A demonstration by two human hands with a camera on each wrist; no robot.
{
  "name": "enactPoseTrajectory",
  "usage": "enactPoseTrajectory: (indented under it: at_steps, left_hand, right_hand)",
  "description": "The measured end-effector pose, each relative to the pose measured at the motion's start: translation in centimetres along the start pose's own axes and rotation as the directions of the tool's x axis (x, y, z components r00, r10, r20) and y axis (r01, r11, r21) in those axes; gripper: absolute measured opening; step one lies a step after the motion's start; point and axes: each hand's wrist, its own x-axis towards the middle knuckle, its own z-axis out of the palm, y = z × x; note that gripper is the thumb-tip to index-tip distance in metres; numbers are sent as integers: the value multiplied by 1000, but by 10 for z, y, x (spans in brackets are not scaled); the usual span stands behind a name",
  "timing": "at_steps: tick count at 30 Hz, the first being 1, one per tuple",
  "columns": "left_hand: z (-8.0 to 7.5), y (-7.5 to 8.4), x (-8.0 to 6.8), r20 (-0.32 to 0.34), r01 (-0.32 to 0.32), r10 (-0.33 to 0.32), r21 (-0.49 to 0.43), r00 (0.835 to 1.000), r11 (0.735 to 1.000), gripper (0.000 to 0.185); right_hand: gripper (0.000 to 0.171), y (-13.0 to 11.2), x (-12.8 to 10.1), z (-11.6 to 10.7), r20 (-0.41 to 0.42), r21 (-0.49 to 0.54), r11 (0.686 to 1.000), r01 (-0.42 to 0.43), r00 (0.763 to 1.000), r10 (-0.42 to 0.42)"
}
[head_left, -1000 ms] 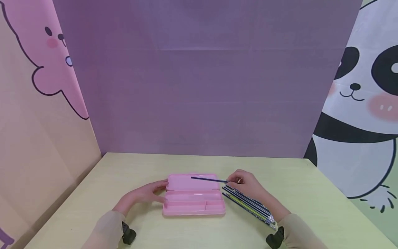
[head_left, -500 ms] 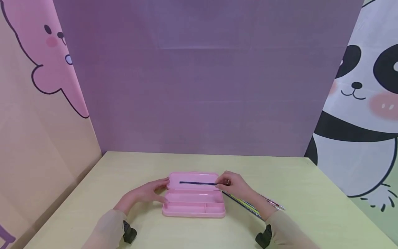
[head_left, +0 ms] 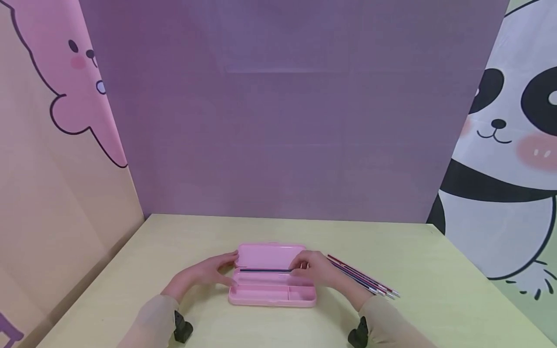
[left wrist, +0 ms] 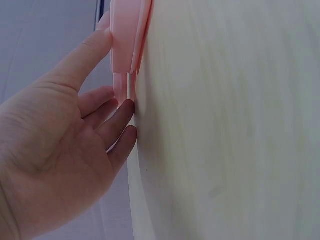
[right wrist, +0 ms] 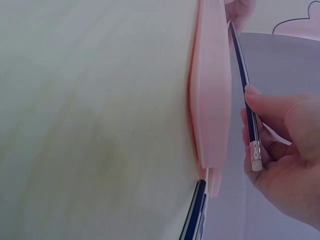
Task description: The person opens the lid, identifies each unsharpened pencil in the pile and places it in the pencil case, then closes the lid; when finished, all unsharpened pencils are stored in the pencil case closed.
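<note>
no readable text anywhere, pink pencil case (head_left: 271,282) plain with no logo, dark pencil (head_left: 265,270) shows no legible print, loose pencils (head_left: 363,279) on the right too small to read, bear and panda backdrops just cartoon drawings, no lettering

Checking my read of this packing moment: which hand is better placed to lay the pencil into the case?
Right hand: it pinches the pencil over the open pencil case; left hand steadies the case's end.
</note>
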Motion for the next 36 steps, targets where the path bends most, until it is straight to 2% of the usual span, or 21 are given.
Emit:
enactPoseTrajectory:
  at_steps: [6, 14, 24, 31, 36]
  left_hand:
    - [1, -1, 1, 0, -1, 1, 6, 1000, 1000, 92]
    - [3, -3, 2, -2, 1, -1, 15, 1000, 1000, 91]
    - [2, -1, 1, -4, 18, -18, 14, 1000, 1000, 90]
    - [2, -1, 0, 3, 18, -18, 13, 1000, 1000, 90]
    - [1, -1, 0, 3, 18, -18, 19, 1000, 1000, 91]
  right_hand:
    - [13, 1, 3, 4, 44, 20, 1000, -10, 999, 10]
    - [12, -1, 7, 7, 82, -2, 998, -59, 995, 59]
    - [8, 5, 12, 13, 84, 11, 999, -37, 996, 36]
    - [4, 4, 14, 15, 33, -53, 998, -25, 999, 26]
    - [5, 2, 15, 12, 36, -52, 998, -32, 999, 34]
